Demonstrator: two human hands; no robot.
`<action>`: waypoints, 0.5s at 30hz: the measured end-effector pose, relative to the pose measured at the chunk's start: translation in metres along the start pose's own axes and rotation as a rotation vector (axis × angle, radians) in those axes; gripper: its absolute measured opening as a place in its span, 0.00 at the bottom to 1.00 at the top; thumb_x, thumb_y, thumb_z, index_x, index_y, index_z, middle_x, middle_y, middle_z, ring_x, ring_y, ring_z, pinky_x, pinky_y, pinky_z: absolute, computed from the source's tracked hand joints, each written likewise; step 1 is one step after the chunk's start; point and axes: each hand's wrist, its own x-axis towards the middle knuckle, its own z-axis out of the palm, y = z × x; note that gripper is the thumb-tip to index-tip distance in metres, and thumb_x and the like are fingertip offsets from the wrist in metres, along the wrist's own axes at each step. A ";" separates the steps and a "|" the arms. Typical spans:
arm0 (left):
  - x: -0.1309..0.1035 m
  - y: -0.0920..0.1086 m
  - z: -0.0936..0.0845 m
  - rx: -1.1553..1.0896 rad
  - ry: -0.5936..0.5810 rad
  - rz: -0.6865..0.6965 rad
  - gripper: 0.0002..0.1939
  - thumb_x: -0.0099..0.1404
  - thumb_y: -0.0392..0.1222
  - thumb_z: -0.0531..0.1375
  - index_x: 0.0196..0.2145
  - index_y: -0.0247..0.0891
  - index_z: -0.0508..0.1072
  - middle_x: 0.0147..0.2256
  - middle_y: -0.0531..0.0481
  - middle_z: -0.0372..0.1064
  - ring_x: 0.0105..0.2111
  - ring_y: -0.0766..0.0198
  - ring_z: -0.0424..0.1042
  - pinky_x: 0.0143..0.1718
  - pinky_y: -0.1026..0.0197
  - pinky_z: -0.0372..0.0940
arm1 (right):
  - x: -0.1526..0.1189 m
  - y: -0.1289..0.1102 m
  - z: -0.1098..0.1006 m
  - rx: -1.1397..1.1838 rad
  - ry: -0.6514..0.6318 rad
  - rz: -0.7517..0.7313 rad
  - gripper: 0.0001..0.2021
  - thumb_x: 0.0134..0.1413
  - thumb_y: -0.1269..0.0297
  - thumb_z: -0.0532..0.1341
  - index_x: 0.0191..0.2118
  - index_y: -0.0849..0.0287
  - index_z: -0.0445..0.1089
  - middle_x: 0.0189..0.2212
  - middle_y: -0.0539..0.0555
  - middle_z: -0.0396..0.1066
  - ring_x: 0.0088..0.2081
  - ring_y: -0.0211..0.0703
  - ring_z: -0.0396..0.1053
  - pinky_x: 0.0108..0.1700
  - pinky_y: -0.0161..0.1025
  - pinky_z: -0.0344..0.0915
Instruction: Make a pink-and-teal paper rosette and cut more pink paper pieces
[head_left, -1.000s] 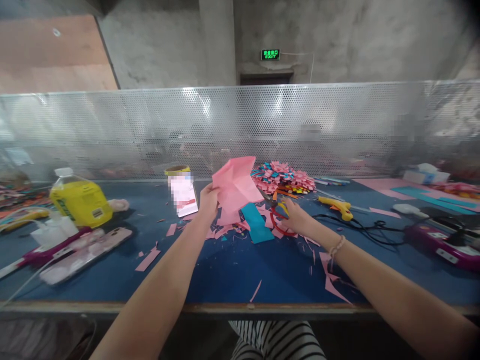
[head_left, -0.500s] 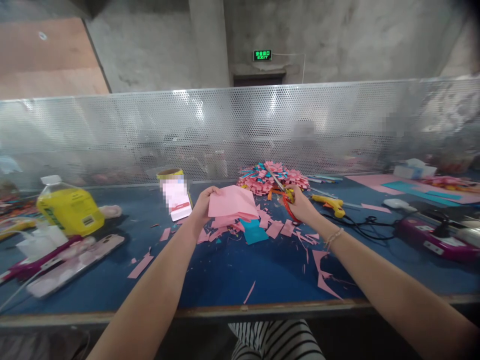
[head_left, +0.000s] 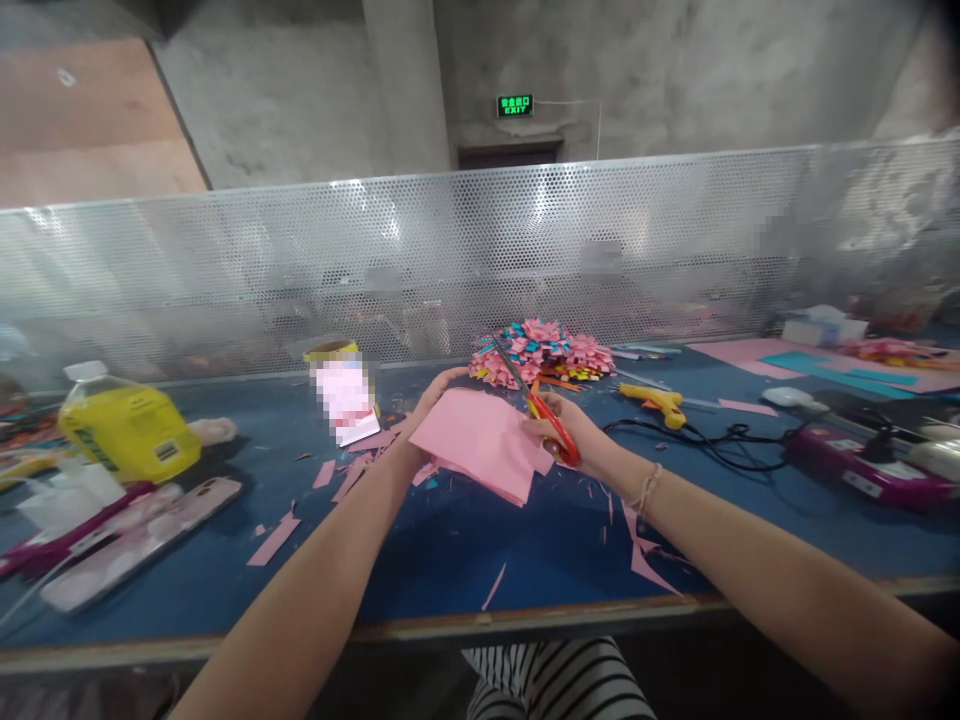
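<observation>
Folded pink paper (head_left: 476,440) is held above the blue tabletop by my left hand (head_left: 435,398), whose fingers are partly hidden behind it. My right hand (head_left: 566,425) is closed around red-and-yellow scissors (head_left: 551,425), the blades pointing away to the upper left, above the paper's far edge. Fingertips of the right hand are close to the paper's right edge; whether they touch it I cannot tell. Pink scraps (head_left: 367,465) lie left of the paper. Behind both hands sits a heap of small pink, blue and orange paper pieces (head_left: 540,350).
A yellow glue gun (head_left: 652,403) and its black cord lie at right, near a purple power strip (head_left: 862,465). Pink and blue sheets (head_left: 817,365) are farther back. At left are a yellow-liquid bottle (head_left: 131,425) and a phone (head_left: 142,545). A perforated metal screen (head_left: 420,260) stands behind.
The pink paper has turned and come lower and nearer, covering the blue piece. My right hand has moved left with the scissors toward the paper. The view has shifted slightly.
</observation>
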 end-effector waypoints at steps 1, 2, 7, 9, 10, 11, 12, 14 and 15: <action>0.001 -0.001 0.001 0.016 0.004 0.000 0.23 0.42 0.21 0.57 0.35 0.39 0.72 0.26 0.52 0.70 0.23 0.69 0.65 0.25 0.70 0.58 | 0.000 0.001 0.001 0.002 -0.003 -0.006 0.26 0.24 0.70 0.69 0.34 0.59 0.57 0.24 0.44 0.62 0.12 0.24 0.52 0.10 0.24 0.49; 0.002 -0.001 0.002 0.040 0.000 0.000 0.22 0.43 0.22 0.57 0.36 0.39 0.71 0.25 0.53 0.69 0.21 0.70 0.65 0.23 0.70 0.58 | 0.000 0.001 0.000 0.004 0.002 -0.020 0.26 0.24 0.71 0.69 0.35 0.59 0.57 0.23 0.44 0.62 0.13 0.24 0.53 0.10 0.24 0.49; 0.002 -0.002 -0.001 -0.136 -0.026 -0.145 0.10 0.53 0.43 0.58 0.32 0.34 0.70 0.25 0.48 0.70 0.23 0.66 0.68 0.25 0.65 0.62 | 0.007 0.003 -0.010 0.083 0.110 -0.150 0.27 0.25 0.69 0.67 0.37 0.58 0.56 0.22 0.42 0.60 0.15 0.26 0.55 0.12 0.25 0.54; 0.001 -0.004 0.000 -0.184 -0.079 -0.180 0.15 0.55 0.49 0.57 0.34 0.34 0.69 0.25 0.47 0.70 0.24 0.64 0.69 0.26 0.63 0.63 | 0.010 0.004 -0.014 0.108 0.161 -0.201 0.27 0.25 0.68 0.67 0.37 0.57 0.55 0.24 0.42 0.59 0.15 0.26 0.55 0.13 0.26 0.55; 0.000 -0.005 0.002 -0.178 -0.091 -0.171 0.14 0.54 0.48 0.58 0.34 0.34 0.69 0.25 0.47 0.70 0.24 0.64 0.69 0.26 0.63 0.64 | 0.012 0.004 -0.015 0.114 0.176 -0.224 0.27 0.25 0.68 0.67 0.37 0.56 0.55 0.24 0.42 0.59 0.15 0.26 0.55 0.13 0.26 0.55; -0.001 -0.006 0.004 -0.159 -0.091 -0.158 0.13 0.53 0.44 0.60 0.34 0.34 0.69 0.26 0.47 0.70 0.23 0.65 0.69 0.27 0.63 0.64 | 0.013 0.005 -0.016 0.116 0.185 -0.244 0.27 0.25 0.68 0.67 0.37 0.56 0.55 0.25 0.42 0.59 0.15 0.26 0.55 0.13 0.26 0.55; -0.002 -0.008 0.007 -0.137 -0.079 -0.149 0.12 0.51 0.39 0.62 0.34 0.34 0.69 0.26 0.48 0.70 0.23 0.66 0.68 0.27 0.63 0.64 | 0.014 0.005 -0.016 0.116 0.188 -0.262 0.27 0.26 0.67 0.67 0.37 0.56 0.55 0.25 0.42 0.59 0.16 0.26 0.55 0.13 0.26 0.55; -0.005 -0.011 0.014 -0.120 -0.035 -0.149 0.12 0.47 0.31 0.63 0.32 0.34 0.69 0.26 0.49 0.70 0.22 0.68 0.68 0.26 0.65 0.64 | 0.015 0.007 -0.017 0.109 0.194 -0.291 0.26 0.27 0.66 0.67 0.36 0.56 0.55 0.26 0.43 0.59 0.16 0.26 0.55 0.14 0.27 0.54; -0.006 -0.012 0.017 -0.135 -0.002 -0.153 0.12 0.46 0.29 0.63 0.31 0.34 0.69 0.26 0.49 0.70 0.22 0.69 0.68 0.26 0.66 0.64 | 0.016 0.008 -0.017 0.102 0.200 -0.308 0.25 0.28 0.65 0.67 0.36 0.56 0.55 0.26 0.43 0.58 0.16 0.26 0.55 0.14 0.27 0.54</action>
